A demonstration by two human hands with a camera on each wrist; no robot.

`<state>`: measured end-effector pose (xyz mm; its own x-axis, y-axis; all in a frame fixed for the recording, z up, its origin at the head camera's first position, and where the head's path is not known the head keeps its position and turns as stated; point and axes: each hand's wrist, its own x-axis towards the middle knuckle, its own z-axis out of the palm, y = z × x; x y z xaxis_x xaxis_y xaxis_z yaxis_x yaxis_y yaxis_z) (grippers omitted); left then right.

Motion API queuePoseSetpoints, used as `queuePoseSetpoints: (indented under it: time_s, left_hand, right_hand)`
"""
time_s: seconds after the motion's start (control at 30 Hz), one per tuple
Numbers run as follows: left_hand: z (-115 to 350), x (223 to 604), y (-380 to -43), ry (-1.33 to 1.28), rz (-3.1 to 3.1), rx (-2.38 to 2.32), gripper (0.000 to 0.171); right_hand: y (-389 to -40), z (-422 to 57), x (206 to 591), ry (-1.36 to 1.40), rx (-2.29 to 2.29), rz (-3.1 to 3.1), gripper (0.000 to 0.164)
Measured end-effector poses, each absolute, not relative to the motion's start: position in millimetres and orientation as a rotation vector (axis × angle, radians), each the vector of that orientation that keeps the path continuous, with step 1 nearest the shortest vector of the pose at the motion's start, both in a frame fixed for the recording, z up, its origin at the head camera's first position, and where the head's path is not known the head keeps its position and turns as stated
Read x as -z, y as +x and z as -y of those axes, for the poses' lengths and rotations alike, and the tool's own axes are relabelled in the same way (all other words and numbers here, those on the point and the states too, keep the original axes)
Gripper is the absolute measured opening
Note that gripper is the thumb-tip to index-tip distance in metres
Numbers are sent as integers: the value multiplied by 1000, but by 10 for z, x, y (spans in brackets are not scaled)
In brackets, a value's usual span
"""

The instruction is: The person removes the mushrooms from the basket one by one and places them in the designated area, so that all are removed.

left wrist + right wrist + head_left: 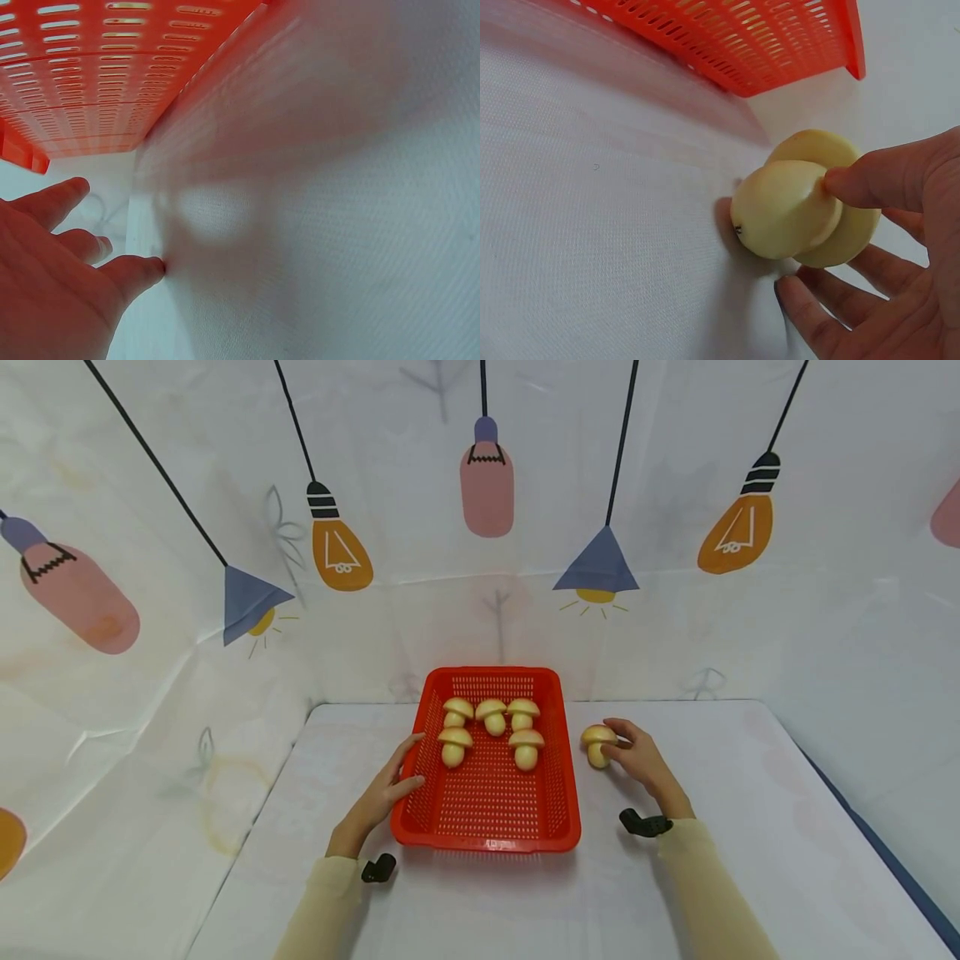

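On the table to the right of the basket, my right hand (637,760) holds a toy mushroom (597,745) with a tan cap and a pale stem. In the right wrist view the thumb presses on the mushroom's stem (784,210), while the other fingers reach round behind its cap. My left hand (386,789) rests at the left rim of a red plastic basket (480,810), its fingers spread and mostly straight. Inside the basket, toward the far end, stand several similar mushrooms (527,749).
The white-covered table (750,827) runs back to a patterned cloth wall (420,610) just behind the basket. Another cloth side (150,760) borders the left. Small black cameras (647,823) sit on both wrists.
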<state>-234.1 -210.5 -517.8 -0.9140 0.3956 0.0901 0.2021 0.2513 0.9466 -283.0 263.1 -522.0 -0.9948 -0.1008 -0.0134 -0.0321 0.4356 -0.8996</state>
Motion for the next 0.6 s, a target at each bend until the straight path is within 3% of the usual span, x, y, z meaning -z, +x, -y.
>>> queuePoseSetpoints:
  time_s: [0.6]
  left_hand:
    - [2105, 5155, -2341, 589, -2353, -1733, 70]
  right_hand:
    - [-2794, -2650, 4917, -137, 1483, -2800, 77]
